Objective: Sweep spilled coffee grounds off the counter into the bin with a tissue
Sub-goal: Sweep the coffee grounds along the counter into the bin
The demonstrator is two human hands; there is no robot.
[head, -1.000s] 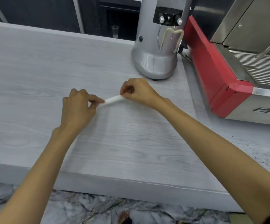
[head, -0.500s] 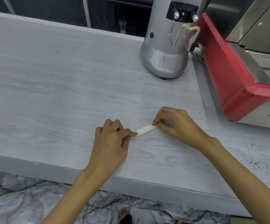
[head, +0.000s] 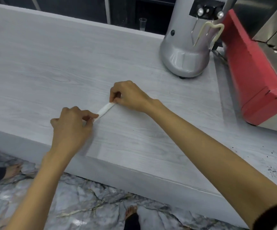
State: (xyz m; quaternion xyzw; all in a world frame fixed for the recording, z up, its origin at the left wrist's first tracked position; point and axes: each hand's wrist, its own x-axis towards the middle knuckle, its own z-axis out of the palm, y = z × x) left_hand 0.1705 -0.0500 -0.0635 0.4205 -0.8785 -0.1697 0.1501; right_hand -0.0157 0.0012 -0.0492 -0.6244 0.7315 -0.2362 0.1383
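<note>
"So, from the head camera, where was the tissue [head: 105,110]?"

"Rolled into a thin white strip, stretched between both hands low over the grey wood-grain counter [head: 51,63]. Whether it touched the surface, I couldn't tell. The left hand [head: 71,123] pinched the near end between thumb and forefinger. The right hand [head: 129,97] pinched the far end, fingers curled."

"And the coffee grounds [head: 274,170]?"

"Dark specks lay scattered along the counter's right end, well apart from both hands, in front of the red espresso machine [head: 250,72]. The silver grinder [head: 189,47] stood beyond the right hand. No bin showed anywhere."

"What could have gone wrong from there?"

"Three things, by my judgement. A strip rolled that narrow offered little sweeping face, so fine grounds could slip past it or smear. Pulled too taut, thin paper might tear mid-span. And with the bin unseen, grounds pushed over the front edge could land on the marble floor [head: 84,196], beside a bare foot [head: 131,211]."
</note>
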